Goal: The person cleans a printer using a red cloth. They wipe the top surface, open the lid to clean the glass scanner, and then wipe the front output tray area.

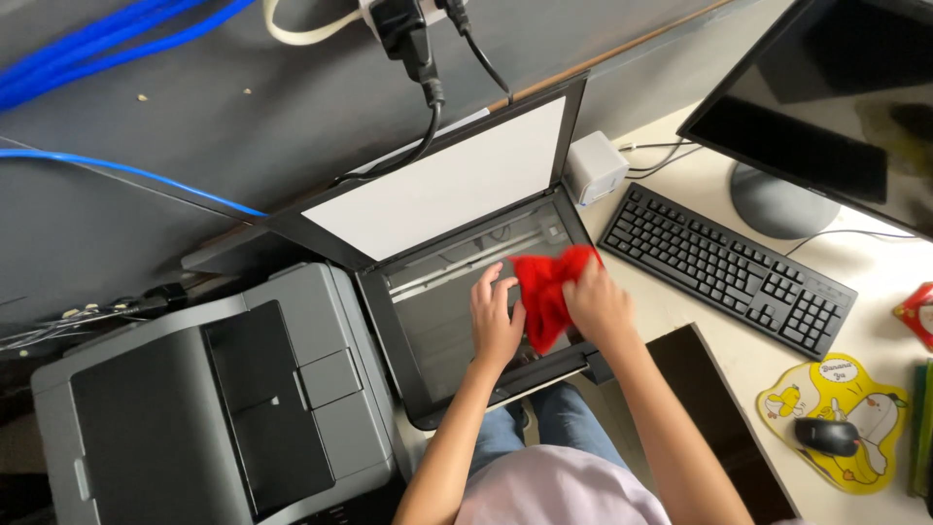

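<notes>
Red crumpled cloth [544, 292] on the open flatbed scanner's glass [442, 321].
My right hand [601, 306] grips it; left hand [494, 321] rests flat, released. I'd wipe lightly, in even strokes.

I take the scanner glass [442, 321] as my mark. Behind it the raised lid [437, 190] walls off the far side, and black cables [428, 87] hang over that. Left of it the grey printer [224, 399] stands tight against the edge. Right of it the desk strip before the keyboard [729, 267] lies open. Both hands and a red cloth [544, 292] crowd the glass's right half; its left half is bare.
</notes>
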